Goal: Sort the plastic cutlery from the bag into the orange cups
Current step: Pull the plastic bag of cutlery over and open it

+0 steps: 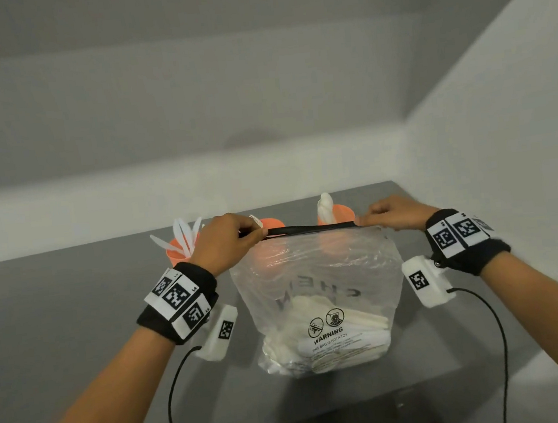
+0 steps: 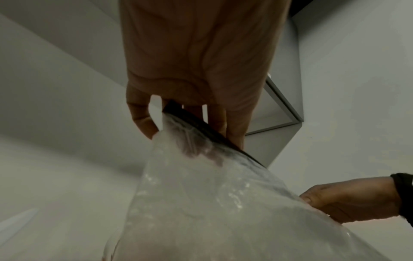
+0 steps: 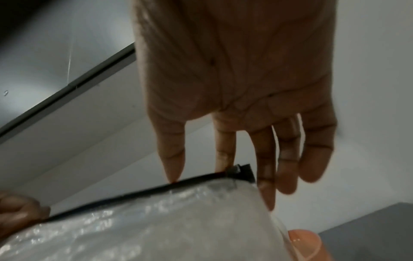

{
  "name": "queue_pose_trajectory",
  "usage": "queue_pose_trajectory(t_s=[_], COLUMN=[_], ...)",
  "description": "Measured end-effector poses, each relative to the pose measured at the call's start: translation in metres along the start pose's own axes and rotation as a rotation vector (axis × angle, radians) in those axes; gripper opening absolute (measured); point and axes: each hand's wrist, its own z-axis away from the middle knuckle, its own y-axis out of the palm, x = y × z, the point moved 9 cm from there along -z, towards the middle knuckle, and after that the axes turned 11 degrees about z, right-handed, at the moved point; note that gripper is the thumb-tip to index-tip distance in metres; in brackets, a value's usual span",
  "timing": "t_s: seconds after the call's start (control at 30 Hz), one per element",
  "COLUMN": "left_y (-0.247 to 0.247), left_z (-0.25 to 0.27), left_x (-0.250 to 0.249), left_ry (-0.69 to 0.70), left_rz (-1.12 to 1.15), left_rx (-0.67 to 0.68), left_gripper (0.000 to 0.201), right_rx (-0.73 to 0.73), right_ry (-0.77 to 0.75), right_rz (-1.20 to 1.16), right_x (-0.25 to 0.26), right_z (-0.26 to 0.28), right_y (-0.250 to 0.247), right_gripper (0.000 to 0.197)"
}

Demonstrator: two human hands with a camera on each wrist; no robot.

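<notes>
Left hand (image 1: 221, 242) and right hand (image 1: 395, 213) pinched the bag's (image 1: 317, 297) black strip ends; bag hung at 6 o'clock below both grips.

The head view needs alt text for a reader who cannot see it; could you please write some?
Both hands, left and right, hold the black zip strip of a clear plastic bag of white cutlery on a grey table. Behind it stand orange cups holding cutlery.

Both forearms are extended forward. Left hand (image 1: 224, 243) and right hand (image 1: 395, 213) are raised level, fingers curled, pinching, well apart.
</notes>
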Motion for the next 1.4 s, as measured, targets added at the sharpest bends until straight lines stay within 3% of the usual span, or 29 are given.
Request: queue_pose_trajectory(t_s=[0.17, 0.3, 0.47, 0.53, 0.63, 0.73, 0.8, 0.87, 0.97, 1.07, 1.13, 1.2, 1.3, 1.4], left_y=[-0.005, 0.001, 0.023, 0.037, 0.066, 0.076, 0.073, 0.075, 0.087, 0.11, 0.115, 0.118, 0.125, 0.132], left_z=[0.0, -0.001, 0.002, 0.004, 0.012, 0.017, 0.017, 0.021, 0.031, 0.04, 0.043, 0.045, 0.048, 0.05], left_x=[-0.005, -0.013, -0.003, 0.006, 0.027, 0.05, 0.06, 0.073, 0.085, 0.084, 0.083, 0.083, 0.085, 0.084], left_ry=[0.011, 0.039, -0.026, -0.071, -0.159, -0.278, -0.368, -0.485, -0.646, -0.816, -0.894, -0.933, -1.02, -1.101], left_rz=[-0.215, -0.186, -0.303, -0.395, -0.517, -0.517, -0.3, 0.067, 0.655, 1.304, 1.544, 1.645, 1.644, 1.623], left_rx=[-0.069, -0.093, 0.055, 0.14, 0.346, 0.419, 0.359, 0.262, 0.12, 0.043, -0.002, -0.017, 0.015, -0.006], left_gripper=[0.017, 0.016, 0.035, 0.041, 0.038, 0.031, 0.024, 0.025, 0.021, 0.016, 0.018, 0.02, 0.022, 0.03], right_rx=[0.043, 0.057, -0.083, -0.165, -0.246, -0.258, -0.176, -0.076, -0.017, 0.007, 0.045, 0.136, 0.278, 0.432], right_ry=[0.02, 0.049, 0.158, 0.177, 0.185, 0.156, 0.17, 0.17, 0.197, 0.18, 0.147, 0.152, 0.202, 0.198], right_rz=[-0.113, 0.033, 0.36, 0.377, 0.148, -0.37, -0.882, -1.27, -1.594, -1.735, -1.701, -1.573, -1.185, -0.831], right_x=[0.012, 0.018, 0.01, 0.012, 0.013, 0.009, 0.005, 0.005, 0.002, 0.002, 0.003, 0.003, -0.005, -0.012], right_z=[0.008, 0.009, 0.02, 0.025, 0.025, 0.02, 0.018, 0.018, 0.023, 0.03, 0.036, 0.046, 0.055, 0.059], right_y=[0.0, 0.001, -0.01, -0.016, -0.017, -0.008, 0.008, 0.027, 0.047, 0.058, 0.066, 0.079, 0.108, 0.135], right_gripper=[0.019, 0.022, 0.035, 0.043, 0.046, 0.031, 0.024, 0.026, 0.02, 0.014, 0.025, 0.031, 0.028, 0.038])
